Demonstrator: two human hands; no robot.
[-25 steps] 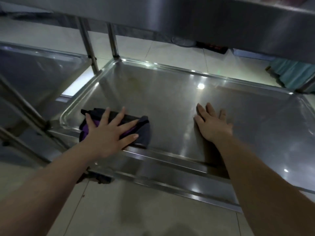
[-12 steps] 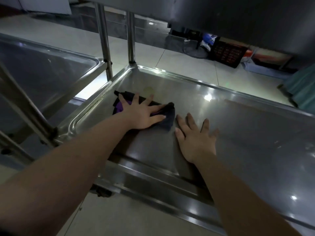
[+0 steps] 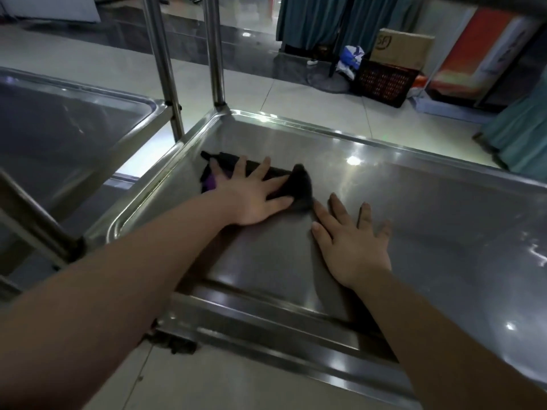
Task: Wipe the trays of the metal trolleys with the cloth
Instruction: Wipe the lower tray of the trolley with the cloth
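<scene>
A dark cloth (image 3: 300, 187) with a purple patch lies on the steel tray (image 3: 429, 202) of the trolley in front of me, near the tray's left rim. My left hand (image 3: 251, 196) presses flat on the cloth with fingers spread. Just right of the cloth, my right hand (image 3: 352, 244) rests flat on the bare tray, fingers straight and spread, its fingertips almost at the cloth's edge.
A second trolley's tray (image 3: 68, 134) stands close on the left, with upright steel posts (image 3: 159, 63) between the two. Behind on the tiled floor are a black crate (image 3: 384, 84), a cardboard box (image 3: 402, 48) and teal curtains (image 3: 322, 19).
My left hand has slid the cloth away from the near rim and to the right across the tray. My right hand has come left, close beside the cloth. The view has tilted up.
</scene>
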